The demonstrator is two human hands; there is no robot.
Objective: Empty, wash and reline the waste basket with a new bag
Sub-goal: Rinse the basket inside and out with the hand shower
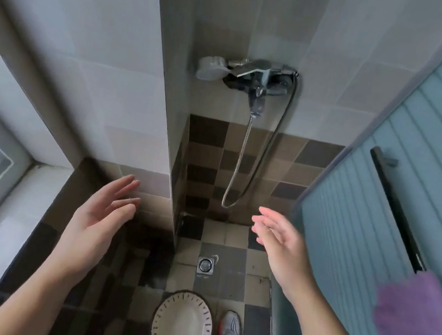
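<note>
Your left hand [96, 214] and right hand [280, 240] hang open, holding nothing; the waste basket [182, 326] stands empty on the floor, near its front edge; washing seems next, so reach the tap [254, 69].

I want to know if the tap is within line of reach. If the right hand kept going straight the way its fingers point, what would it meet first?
Probably the shower hose hanging below the mixer tap, though depth is unclear; the right hand holds nothing.

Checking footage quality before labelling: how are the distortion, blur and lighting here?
Head view: wide-angle bending bows the wall edges and the glass door; left hand and right hand look slightly soft; light is dim and even, darkest on the floor by the partition; the basket is readable.
</note>
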